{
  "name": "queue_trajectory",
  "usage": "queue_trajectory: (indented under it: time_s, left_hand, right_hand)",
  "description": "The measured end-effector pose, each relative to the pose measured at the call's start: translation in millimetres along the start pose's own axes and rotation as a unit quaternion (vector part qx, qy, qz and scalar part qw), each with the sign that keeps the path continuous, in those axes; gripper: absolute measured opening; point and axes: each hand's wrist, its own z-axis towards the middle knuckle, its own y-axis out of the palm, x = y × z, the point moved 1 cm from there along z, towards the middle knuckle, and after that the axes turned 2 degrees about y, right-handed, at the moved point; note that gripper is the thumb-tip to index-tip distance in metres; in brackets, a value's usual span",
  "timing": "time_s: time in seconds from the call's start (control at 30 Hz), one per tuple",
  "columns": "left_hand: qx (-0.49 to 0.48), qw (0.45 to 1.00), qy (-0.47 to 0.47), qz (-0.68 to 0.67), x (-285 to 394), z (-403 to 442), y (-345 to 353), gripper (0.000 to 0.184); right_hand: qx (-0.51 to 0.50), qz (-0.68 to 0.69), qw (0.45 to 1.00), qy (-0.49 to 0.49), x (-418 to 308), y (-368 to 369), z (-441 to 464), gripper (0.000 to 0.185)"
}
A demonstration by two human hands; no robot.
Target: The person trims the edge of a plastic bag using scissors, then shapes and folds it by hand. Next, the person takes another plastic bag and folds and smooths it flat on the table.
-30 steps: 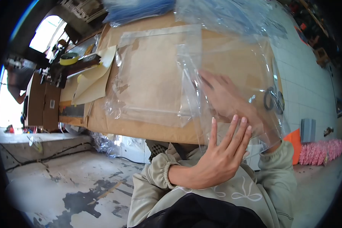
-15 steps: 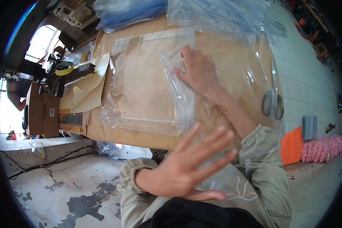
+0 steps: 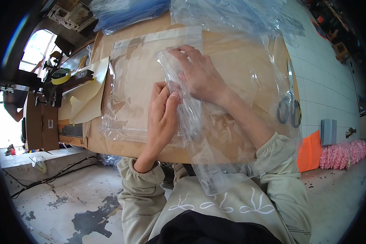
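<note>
My left hand (image 3: 164, 112) is closed, thumb and fingers pinching the edge of a clear plastic sheet (image 3: 215, 154). Just above and to the right, my right hand (image 3: 202, 76) has its fingers curled over the upper end of the same sheet's edge. The sheet slants down from my hands, over the table's front edge, to my lap. Left of it, a clear plastic bag (image 3: 130, 85) lies flat on the brown paper-covered table (image 3: 105, 140). Part of the bag is behind my left hand and forearm.
Scissors with dark handles (image 3: 289, 110) lie at the table's right edge. Stacks of bluish plastic (image 3: 130, 14) and clear plastic (image 3: 236, 16) are at the back. Yellow tape (image 3: 62, 78) on a machine and cardboard boxes (image 3: 40, 122) stand left. A person's arm shows at far left.
My left hand has moved up from my lap onto the sheet's edge and closed on it. My right hand has shifted slightly left, and the sheet's lower part now hangs over the table edge.
</note>
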Motion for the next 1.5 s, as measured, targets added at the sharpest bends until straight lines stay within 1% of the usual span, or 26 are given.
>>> queue_trajectory:
  time_s: [0.07, 0.17, 0.27, 0.3, 0.4, 0.47, 0.5, 0.57, 0.63, 0.67, 0.73, 0.8, 0.83, 0.93, 1.07, 1.17, 1.23, 1.33, 1.43, 1.5]
  left_hand:
    - [0.008, 1.000, 0.020, -0.018, -5, 3, -2, 0.028]
    - [0.046, 0.981, -0.053, -0.180, 1, 20, -3, 0.042]
    - [-0.018, 0.990, -0.058, -0.129, 11, 38, -8, 0.055]
    - [-0.031, 0.993, -0.063, -0.095, 16, 40, -6, 0.056]
    - [-0.035, 0.994, -0.078, -0.064, 11, 43, -5, 0.054]
    - [-0.013, 0.996, -0.039, -0.081, 9, 39, 2, 0.050]
    - [0.000, 0.996, -0.020, -0.089, 9, 37, 4, 0.049]
    - [-0.010, 0.992, -0.082, -0.092, 14, 34, 3, 0.047]
    - [-0.008, 0.991, -0.110, -0.072, 18, 32, 1, 0.046]
    - [-0.001, 0.993, -0.108, -0.050, 18, 32, 0, 0.045]
    - [0.013, 0.997, -0.074, -0.029, 10, 33, -6, 0.045]
    - [0.025, 0.999, -0.010, -0.033, -12, 41, -10, 0.045]
    - [0.066, 0.994, -0.031, -0.080, -15, 42, -10, 0.041]
    - [0.059, 0.982, -0.084, -0.159, -10, 53, -10, 0.041]
    - [0.002, 0.977, -0.134, -0.166, -12, 55, -8, 0.032]
    - [-0.048, 0.968, -0.181, -0.168, -21, 58, -20, 0.028]
    - [-0.082, 0.964, -0.196, -0.162, -24, 64, -26, 0.028]
    - [-0.046, 0.941, -0.263, -0.206, -7, 72, -25, 0.028]
    - [-0.072, 0.936, -0.291, -0.183, -5, 83, -30, 0.028]
    - [-0.087, 0.945, -0.275, -0.155, -4, 85, -31, 0.028]
  right_hand:
    - [-0.005, 0.002, 1.000, -0.004, -2, -6, 1, 0.064]
    - [-0.021, 0.034, 0.998, -0.042, -1, -4, 1, 0.061]
    - [-0.006, 0.065, 0.997, -0.038, -3, -4, 0, 0.061]
    - [-0.006, 0.064, 0.997, -0.037, -5, -5, 0, 0.062]
    - [0.008, 0.069, 0.997, -0.040, -7, -9, 3, 0.065]
    - [0.031, 0.092, 0.994, -0.050, -4, -5, 3, 0.067]
    - [0.032, 0.113, 0.992, -0.040, -2, -3, 3, 0.067]
    - [0.032, 0.156, 0.987, -0.019, 2, 1, 4, 0.067]
    - [-0.011, 0.156, 0.988, 0.010, -2, -6, 5, 0.067]
    - [-0.032, 0.156, 0.987, 0.024, -4, -9, 5, 0.067]
    - [-0.041, 0.185, 0.981, 0.036, -4, -11, 7, 0.065]
    - [-0.032, 0.208, 0.977, 0.037, -3, -10, 7, 0.063]
    - [-0.019, 0.218, 0.975, 0.032, -1, -8, 7, 0.062]
    - [0.000, 0.209, 0.978, 0.023, -2, -5, 6, 0.059]
    - [0.021, 0.160, 0.987, 0.009, 0, -2, 1, 0.058]
    - [-0.023, 0.105, 0.994, 0.017, 2, -2, 1, 0.057]
    - [-0.002, 0.097, 0.995, 0.025, -2, -2, 3, 0.049]
    - [0.012, 0.085, 0.996, 0.022, 2, 3, 2, 0.043]
    - [0.017, 0.090, 0.996, 0.022, 4, 1, 0, 0.045]
    - [0.013, 0.113, 0.993, 0.044, 4, 2, 2, 0.047]
